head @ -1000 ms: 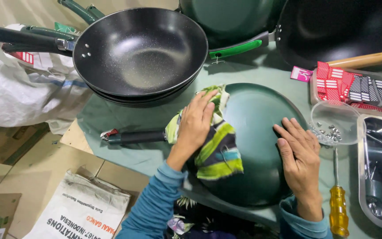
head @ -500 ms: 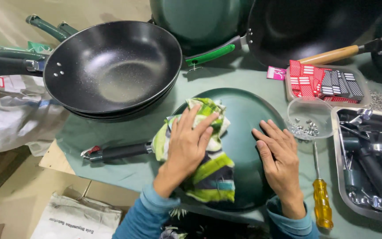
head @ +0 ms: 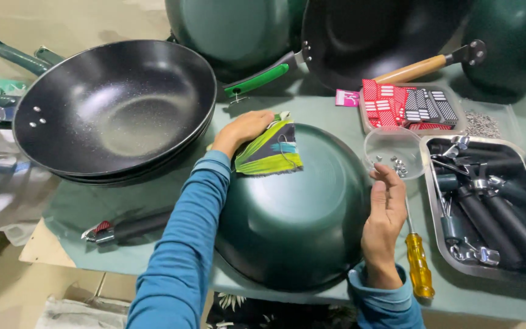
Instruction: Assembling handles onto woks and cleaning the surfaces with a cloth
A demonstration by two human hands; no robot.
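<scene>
Green wok [head: 293, 213], upturned, table centre. Left hand [head: 241, 130] grips cloth [head: 269, 151] on its far rim; right hand [head: 385, 213] loose beside it. Nearby: black wok [head: 114, 106], bowl [head: 394, 149], screwdriver [head: 418, 262], tray [head: 488, 268].

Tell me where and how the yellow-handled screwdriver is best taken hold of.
Probably by the yellow handle of the screwdriver, from above and from the near table edge. It lies flat between the upturned green wok and the metal tray, handle toward the person, thick and free. The thin shaft runs away under the right hand, toward the clear bowl.
</scene>
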